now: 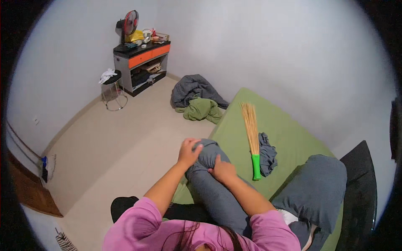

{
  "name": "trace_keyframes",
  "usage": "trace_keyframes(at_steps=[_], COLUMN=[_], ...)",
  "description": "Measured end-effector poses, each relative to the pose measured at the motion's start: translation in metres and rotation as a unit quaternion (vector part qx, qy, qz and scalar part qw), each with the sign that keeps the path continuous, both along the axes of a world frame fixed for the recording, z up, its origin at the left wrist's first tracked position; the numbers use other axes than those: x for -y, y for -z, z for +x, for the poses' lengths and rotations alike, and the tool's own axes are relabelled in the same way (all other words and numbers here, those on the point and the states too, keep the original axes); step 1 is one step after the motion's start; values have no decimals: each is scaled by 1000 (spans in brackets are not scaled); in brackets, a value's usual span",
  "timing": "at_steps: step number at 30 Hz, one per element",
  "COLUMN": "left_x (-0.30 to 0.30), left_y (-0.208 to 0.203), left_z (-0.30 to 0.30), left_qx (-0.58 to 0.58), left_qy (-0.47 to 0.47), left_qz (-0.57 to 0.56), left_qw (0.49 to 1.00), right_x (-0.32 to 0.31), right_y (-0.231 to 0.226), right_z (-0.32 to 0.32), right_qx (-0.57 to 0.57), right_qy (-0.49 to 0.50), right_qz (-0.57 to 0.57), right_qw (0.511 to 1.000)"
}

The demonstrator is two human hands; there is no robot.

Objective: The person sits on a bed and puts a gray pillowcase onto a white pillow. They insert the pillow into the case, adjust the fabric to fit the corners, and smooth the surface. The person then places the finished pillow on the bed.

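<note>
A long grey bolster lies slantwise across my lap, its far end toward the bed's left edge. My left hand is curled over the left side of that far end, fingers bent onto the fabric. On the other side my right hand grips the cover, thumb pointing up and some fingers hidden beneath. Right of the bolster, a stick broom with a green handle rests on the green bed sheet. Beside the broom is a crumpled grey cloth.
A large grey pillow sits at the right by the black headboard. Grey bedding and a green cloth are heaped on the floor. Farther back stand a stool and a cabinet with a fan.
</note>
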State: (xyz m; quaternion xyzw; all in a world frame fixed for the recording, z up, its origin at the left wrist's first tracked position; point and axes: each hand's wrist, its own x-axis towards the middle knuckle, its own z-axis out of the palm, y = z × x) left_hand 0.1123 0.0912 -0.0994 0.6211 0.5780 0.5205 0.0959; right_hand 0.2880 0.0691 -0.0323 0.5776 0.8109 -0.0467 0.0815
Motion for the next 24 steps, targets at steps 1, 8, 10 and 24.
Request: trace_keyframes(at_steps=[1, 8, 10, 24], left_x=[2, -42, -52, 4], left_y=[-10, -28, -21, -13], left_z=[-2, 9, 17, 33], left_qx=[-49, -298, -316, -1], left_qy=[35, 98, 110, 289], left_qz=[-59, -215, -223, -128], left_qw=[996, 925, 916, 949], right_x=[0, -1, -1, -96], right_y=[3, 10, 8, 43], right_z=[-8, -20, -18, 34], right_qx=[0, -2, -20, -344], right_qy=[-16, -42, -35, -338], right_qz=[6, 38, 24, 66], right_qw=[1000, 998, 999, 874])
